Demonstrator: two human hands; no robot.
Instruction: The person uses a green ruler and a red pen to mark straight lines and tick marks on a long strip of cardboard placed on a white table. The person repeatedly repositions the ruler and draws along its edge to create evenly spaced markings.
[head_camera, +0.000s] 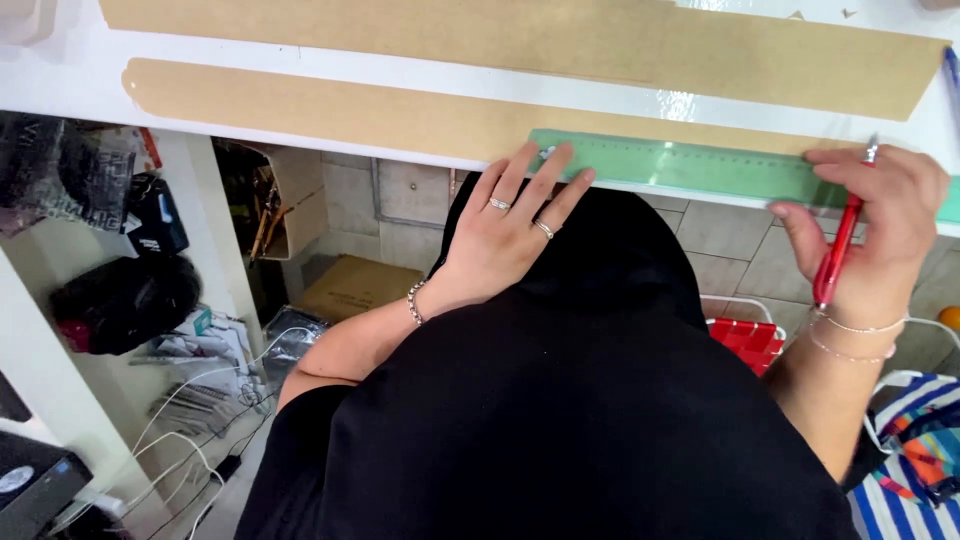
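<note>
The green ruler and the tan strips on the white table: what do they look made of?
The green ruler looks like translucent plastic: the tan strip shows faintly through it, and its surface is smooth. The tan strips look like matte kraft paper or thin card, flat and dull; which one is unclear. The white table looks glossy, perhaps laminate, given the bright reflections.

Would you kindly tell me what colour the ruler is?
The ruler is translucent green, seen best in the head view.

- ruler (690, 165): translucent green
- pen (838, 250): red with a silver tip
- paper strips (330, 110): tan brown
- table (60, 70): white
- garment (560, 420): plain black
- bag (915, 470): blue and white stripes, orange patches
- basket (748, 340): red
</note>
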